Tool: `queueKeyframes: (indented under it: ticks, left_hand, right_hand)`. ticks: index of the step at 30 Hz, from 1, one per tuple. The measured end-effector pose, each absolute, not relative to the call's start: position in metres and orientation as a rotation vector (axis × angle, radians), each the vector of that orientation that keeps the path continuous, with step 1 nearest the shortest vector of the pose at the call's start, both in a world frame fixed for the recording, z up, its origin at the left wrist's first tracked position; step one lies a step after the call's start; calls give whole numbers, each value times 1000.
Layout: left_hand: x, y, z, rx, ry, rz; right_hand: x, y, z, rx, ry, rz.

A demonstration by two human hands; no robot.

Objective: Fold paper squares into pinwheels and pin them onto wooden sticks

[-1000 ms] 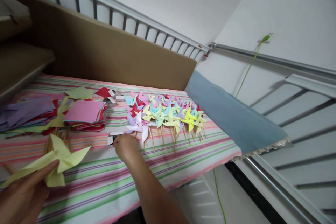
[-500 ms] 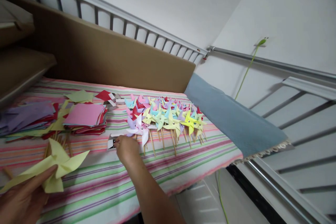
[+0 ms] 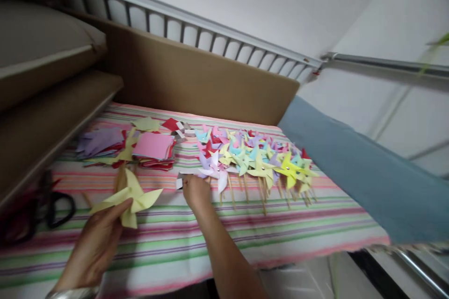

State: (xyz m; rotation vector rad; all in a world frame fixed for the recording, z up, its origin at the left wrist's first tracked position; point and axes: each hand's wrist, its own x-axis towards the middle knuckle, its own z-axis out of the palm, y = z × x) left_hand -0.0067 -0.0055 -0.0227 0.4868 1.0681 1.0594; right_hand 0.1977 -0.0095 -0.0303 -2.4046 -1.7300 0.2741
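My left hand (image 3: 96, 238) is closed on a pale yellow paper pinwheel (image 3: 135, 196), its thumb pressed against the folded centre. My right hand (image 3: 197, 190) has its fingers bunched at a small white-and-grey box (image 3: 180, 181); the fingertips are partly hidden, and what they pinch is too small to make out. Just right of that hand stand finished pinwheels (image 3: 242, 156) in many colours, on thin wooden sticks. Behind the held pinwheel lie a bundle of wooden sticks (image 3: 121, 177) and a stack of square paper (image 3: 153, 146) with pink on top.
Purple cut paper (image 3: 101, 141) is piled at the left, near black-handled scissors (image 3: 58, 210). More small boxes (image 3: 182, 131) sit behind. Cardboard (image 3: 192, 79) walls the back of the striped cloth (image 3: 168, 261); a blue cloth (image 3: 336, 149) borders the right.
The view has swung left, so everything sits farther right and the scissors have come in. My left hand still holds the yellow pinwheel; my right hand stays at the small box.
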Motion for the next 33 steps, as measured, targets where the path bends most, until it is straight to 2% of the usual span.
queueKeyframes:
  ticks: [13,19,33]
  left_hand:
    - [-4,-16,-19,490,925,1147]
    - [-4,-18,-23,535,878,1143]
    - [-6,-15,-23,502,891,1190]
  right_hand:
    - [204,-11,-30,-2440,-1676,388]
    - [203,-10,-31,-2422,-1716,316]
    - [212,-13,-38,-1918,-1396,714]
